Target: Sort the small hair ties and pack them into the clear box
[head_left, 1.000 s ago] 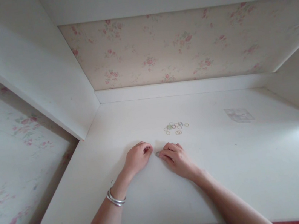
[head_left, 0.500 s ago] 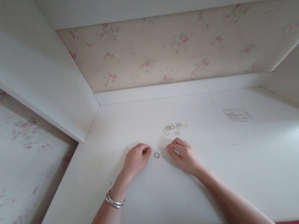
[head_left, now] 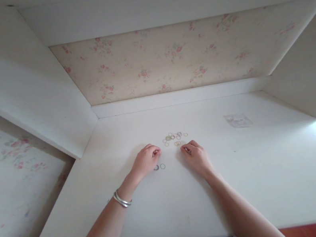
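Note:
My left hand (head_left: 147, 159) rests on the white tabletop with its fingers curled and thumb pressed to them. Whatever it may pinch is too small to see. Just below its fingertips lie a thicker dark ring (head_left: 156, 167), partly hidden by the hand, and a thin ring (head_left: 162, 166) beside it. My right hand (head_left: 196, 156) is closed in a similar pinch across from the left, its fingertips close to a pair of thin gold rings (head_left: 177, 143). Beyond both hands sits a loose cluster of small thin rings (head_left: 172, 137), several gold-coloured and some darker.
A clear plastic bag (head_left: 237, 120) lies flat at the right on the white table (head_left: 151, 220). White panels (head_left: 34, 86) enclose the left and right sides. A low ledge (head_left: 178, 97) runs along the back below flowered wallpaper.
My hands have moved slightly farther apart and toward the ring cluster. The thin ring by the darker one now shows whole, away from my right fingertips. The view has shifted slightly right.

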A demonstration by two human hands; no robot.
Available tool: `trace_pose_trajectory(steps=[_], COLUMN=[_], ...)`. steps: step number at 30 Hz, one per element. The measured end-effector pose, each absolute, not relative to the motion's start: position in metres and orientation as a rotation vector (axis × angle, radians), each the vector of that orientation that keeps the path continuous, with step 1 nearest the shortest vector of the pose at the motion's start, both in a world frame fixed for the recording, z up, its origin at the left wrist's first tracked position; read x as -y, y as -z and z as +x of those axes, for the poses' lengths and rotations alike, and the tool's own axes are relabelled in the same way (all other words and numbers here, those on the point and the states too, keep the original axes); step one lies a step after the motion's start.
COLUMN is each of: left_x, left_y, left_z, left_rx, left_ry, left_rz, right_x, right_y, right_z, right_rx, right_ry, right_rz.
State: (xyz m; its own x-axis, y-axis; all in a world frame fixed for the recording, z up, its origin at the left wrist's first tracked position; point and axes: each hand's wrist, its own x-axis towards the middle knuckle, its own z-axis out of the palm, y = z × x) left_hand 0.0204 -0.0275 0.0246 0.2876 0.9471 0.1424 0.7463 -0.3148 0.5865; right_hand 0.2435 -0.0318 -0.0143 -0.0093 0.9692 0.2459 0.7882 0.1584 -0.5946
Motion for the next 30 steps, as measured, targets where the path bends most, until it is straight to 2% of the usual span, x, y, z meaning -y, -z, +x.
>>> trace_pose_trajectory(steps=[9,30], left_x=[-0.019,-0.003], left_y=[-0.019,-0.02], left_z=[0.044,0.035], left_rx=[-1.618,-1.596], left_ry=[-0.398,-0.394], left_rz=[2.35,2.334], right_x=[0.03,0.03], right_y=[0.012,0.014], right_z=[0.246,0.246], right_rx=[1.828,1.837], right_ry=[-0.396,-0.392], right_rz=[-1.656,-1.64])
